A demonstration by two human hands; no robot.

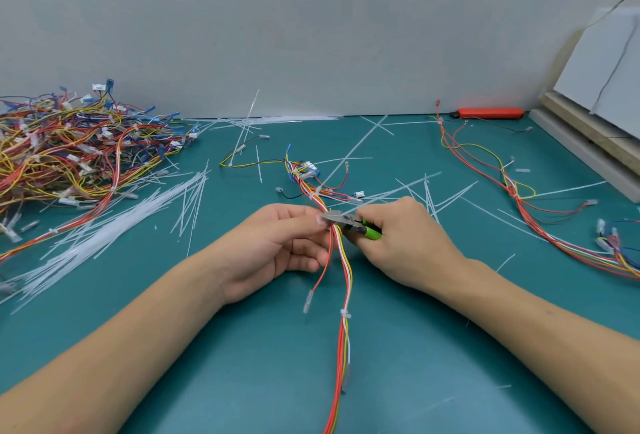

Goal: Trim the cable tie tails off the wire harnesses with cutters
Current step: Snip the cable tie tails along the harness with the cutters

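**Midway through the trimming, cutters at a tie**

Right now my left hand (277, 243) pinches the wire harness (341, 260) at the middle of the green mat (398, 347), thumb and fingers curled round the bundle just left of the cutters (341, 218). My right hand (405, 239) is wrapped round the green handles, and the metal head sits against the wires where a cable tie tail (349, 156) sticks up and away — whether the blades have bitten yet I can't tell.

As I judge it, the job is partly done. Loose white cut-off tails (114, 225) lie scattered over the mat, thickest on the near left, and the tie (345, 314) nearer me on this harness looks already clipped short. Still to do: this tail, and probably more.

Counting: one harness in hand, one spread out on the right (512, 187), and a big tangled pile (69, 153) at far left — too many to number. One pair of cutters. One orange tool (490, 113) at the far edge.
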